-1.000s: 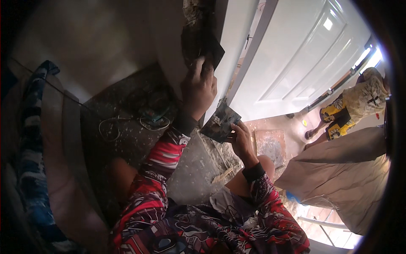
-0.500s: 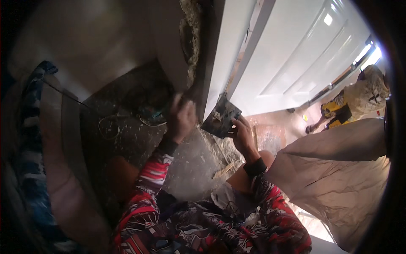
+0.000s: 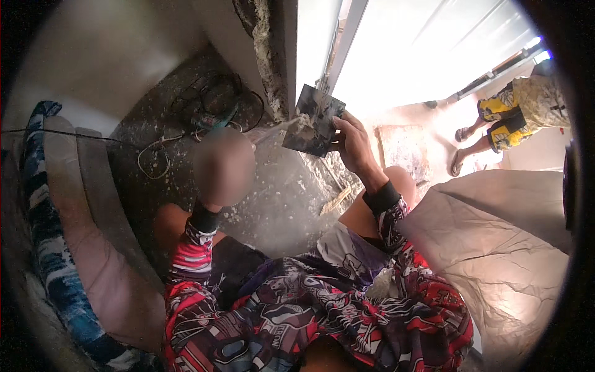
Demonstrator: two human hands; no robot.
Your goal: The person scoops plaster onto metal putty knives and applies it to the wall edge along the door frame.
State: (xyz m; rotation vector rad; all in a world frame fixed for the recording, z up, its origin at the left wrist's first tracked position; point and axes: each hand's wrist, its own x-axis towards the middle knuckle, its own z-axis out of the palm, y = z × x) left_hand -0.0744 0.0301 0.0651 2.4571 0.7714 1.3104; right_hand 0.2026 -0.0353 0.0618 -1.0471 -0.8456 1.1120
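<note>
In front of me spreads the grey floor [image 3: 273, 214], speckled with pale spatter. Toward my left lie a looped thin white cord [image 3: 168, 163], a tangled black cable [image 3: 203, 84] and an indistinct teal object [image 3: 217, 117]; toward my right, a jagged yellowish strip [image 3: 336, 202] and a flat, square, pinkish-grey board [image 3: 403, 149].

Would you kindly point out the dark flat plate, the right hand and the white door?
Dark flat plate [image 3: 317, 119]: head view, middle of its upper face.
Right hand [image 3: 357, 146]: head view, middle of the hand.
White door [image 3: 421, 53]: head view, its brightly lit face.
</note>
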